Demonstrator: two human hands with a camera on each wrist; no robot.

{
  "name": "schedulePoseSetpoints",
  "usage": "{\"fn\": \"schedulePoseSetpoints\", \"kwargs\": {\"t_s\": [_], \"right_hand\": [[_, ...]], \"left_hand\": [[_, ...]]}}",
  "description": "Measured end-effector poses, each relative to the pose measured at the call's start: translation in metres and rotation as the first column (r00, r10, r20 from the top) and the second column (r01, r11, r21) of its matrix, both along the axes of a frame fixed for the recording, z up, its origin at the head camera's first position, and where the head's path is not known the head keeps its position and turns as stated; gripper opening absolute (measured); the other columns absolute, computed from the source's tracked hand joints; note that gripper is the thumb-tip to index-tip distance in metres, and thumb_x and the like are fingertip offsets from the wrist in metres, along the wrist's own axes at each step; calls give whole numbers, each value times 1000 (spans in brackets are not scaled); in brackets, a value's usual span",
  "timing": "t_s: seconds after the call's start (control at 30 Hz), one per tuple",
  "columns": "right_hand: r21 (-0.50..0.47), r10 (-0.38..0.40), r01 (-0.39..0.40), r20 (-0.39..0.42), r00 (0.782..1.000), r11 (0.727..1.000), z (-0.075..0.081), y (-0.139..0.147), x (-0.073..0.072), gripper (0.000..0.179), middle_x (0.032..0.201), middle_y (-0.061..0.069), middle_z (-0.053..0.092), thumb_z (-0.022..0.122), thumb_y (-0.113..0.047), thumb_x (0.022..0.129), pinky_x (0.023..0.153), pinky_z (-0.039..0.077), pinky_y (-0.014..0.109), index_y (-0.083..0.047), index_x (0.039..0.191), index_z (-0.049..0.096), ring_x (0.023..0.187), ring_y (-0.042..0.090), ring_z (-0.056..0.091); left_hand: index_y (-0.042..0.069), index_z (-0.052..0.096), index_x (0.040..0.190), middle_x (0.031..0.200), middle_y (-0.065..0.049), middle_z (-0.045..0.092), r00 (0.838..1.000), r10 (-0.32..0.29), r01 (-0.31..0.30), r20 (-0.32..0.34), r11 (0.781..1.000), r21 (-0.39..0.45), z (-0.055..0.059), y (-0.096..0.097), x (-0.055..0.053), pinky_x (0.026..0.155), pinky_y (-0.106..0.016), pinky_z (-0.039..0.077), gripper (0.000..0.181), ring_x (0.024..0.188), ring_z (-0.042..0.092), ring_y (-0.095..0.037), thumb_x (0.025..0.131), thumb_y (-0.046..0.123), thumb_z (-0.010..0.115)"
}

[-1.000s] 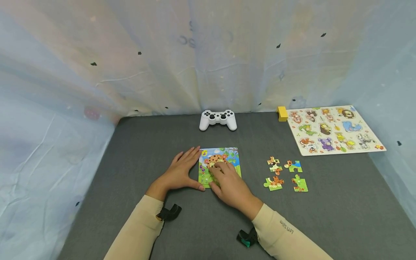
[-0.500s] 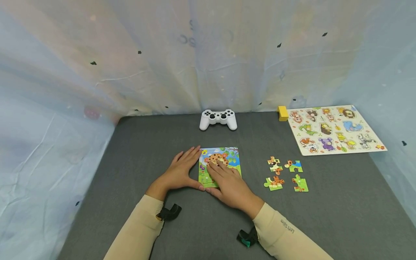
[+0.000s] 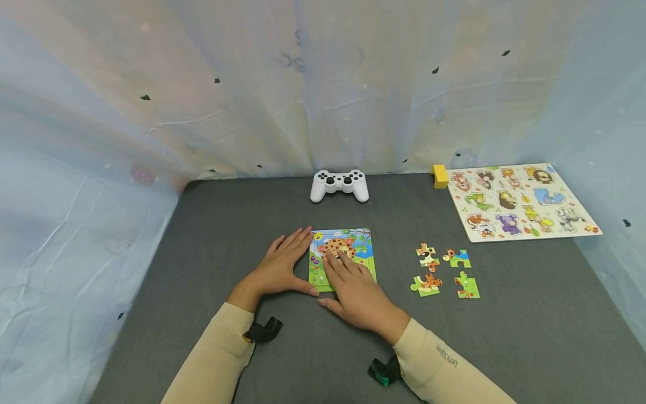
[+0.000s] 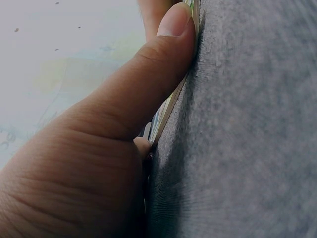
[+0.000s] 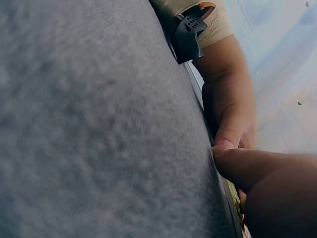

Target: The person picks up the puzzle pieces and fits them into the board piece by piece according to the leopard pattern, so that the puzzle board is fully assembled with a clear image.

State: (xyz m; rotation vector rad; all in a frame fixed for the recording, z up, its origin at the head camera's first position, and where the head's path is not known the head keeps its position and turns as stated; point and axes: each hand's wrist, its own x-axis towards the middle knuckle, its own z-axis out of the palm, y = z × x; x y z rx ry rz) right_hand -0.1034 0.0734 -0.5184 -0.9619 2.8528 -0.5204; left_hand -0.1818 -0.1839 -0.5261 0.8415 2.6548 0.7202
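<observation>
A small square picture board (image 3: 362, 242) with a spotted leopard on green grass lies flat in front of me. My left hand (image 3: 280, 268) is spread along its left edge, the thumb at its near left corner; the left wrist view shows that thumb (image 4: 143, 64) against the board's thin edge (image 4: 168, 111). My right hand (image 3: 357, 292) rests on the board with straight fingers, covering its lower right part. Its thumb lies on the cloth just below the near edge. Several loose jigsaw pieces (image 3: 426, 285) lie to the right, apart from both hands.
A white game controller (image 3: 340, 185) lies at the back of the grey-covered table (image 3: 242, 213). A yellow block (image 3: 440, 176) stands by a large animal puzzle board (image 3: 520, 202) at the back right. Printed sheeting (image 3: 323, 84) hangs behind the table.
My right hand's fingers have straightened and flattened on the board, and its thumb has moved off onto the cloth. The left hand and the loose jigsaw pieces stay in place.
</observation>
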Motion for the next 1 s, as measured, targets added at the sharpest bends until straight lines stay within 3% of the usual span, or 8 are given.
{"fn": "schedulePoseSetpoints", "kwargs": {"t_s": [0.47,1.0], "right_hand": [[-14,10,-10,-4,1000,1000,1,1,0,86,178,13,26,61,-58,109,122,30,63,-4,170,35,163,39,19],[-97,25,-22,31,999,995,-3,6,-8,86,177,16,27,63,-58,108,127,19,62,-4,171,36,164,39,16]], "left_hand": [[12,17,176,182,0,7,1000,-2,2,-10,1000,-29,3,0,0,129,-58,0,142,166,2,-22,73,77,89],[9,19,176,182,-3,10,1000,-9,9,-11,1000,26,-1,-2,0,128,-60,-1,142,166,4,-24,73,79,88]]}}
